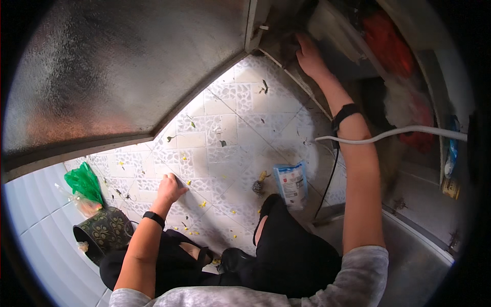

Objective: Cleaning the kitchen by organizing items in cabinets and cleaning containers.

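My right hand [310, 57] reaches into the dark inside of a low cupboard at the upper right; its fingertips lie in shadow, so whether it holds something does not show. My left hand [170, 188] hovers over or near the tiled floor [226, 153], fingers loosely bent, with nothing seen in it. Black bands circle both wrists. Red plastic bags [389, 42] and pale plastic are inside the cupboard, to the right of my right hand. A blue and white printed packet [292, 186] lies on the floor by my knee.
An open cupboard door with a textured panel [115, 65] spans the upper left. A patterned bin [105, 232] lies tipped at the lower left beside a green plastic bag [84, 182]. Leaf scraps and yellow bits dot the floor. A white hose [406, 130] crosses above my right forearm.
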The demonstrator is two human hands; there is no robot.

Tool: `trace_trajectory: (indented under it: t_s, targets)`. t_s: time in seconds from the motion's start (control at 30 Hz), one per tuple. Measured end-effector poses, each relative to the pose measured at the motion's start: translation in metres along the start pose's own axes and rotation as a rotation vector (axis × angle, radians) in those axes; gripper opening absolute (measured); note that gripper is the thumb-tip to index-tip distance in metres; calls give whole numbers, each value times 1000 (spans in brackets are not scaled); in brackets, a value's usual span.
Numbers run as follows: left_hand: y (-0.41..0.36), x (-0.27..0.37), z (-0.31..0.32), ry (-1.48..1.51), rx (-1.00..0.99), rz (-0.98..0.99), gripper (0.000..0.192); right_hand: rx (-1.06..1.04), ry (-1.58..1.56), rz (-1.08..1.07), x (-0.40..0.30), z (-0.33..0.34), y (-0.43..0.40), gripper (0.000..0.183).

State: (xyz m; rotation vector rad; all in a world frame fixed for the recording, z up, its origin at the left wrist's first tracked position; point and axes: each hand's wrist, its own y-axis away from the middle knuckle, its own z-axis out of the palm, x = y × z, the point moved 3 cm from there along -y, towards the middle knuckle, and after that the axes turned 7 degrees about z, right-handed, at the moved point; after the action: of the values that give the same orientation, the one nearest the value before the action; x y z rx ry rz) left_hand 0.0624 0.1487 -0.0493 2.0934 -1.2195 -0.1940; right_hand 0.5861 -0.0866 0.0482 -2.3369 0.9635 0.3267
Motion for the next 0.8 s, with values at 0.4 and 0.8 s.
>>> trace_trajectory:
  t_s: [0.4, 0.8]
  targets:
    - [0, -2, -4, 23, -17, -18, 66, -410, -1, -108, -78, 28, 35, 35]
    - [-3, 3, -2, 43, 9, -1, 64, 119, 476, 8, -4, 48, -50, 43]
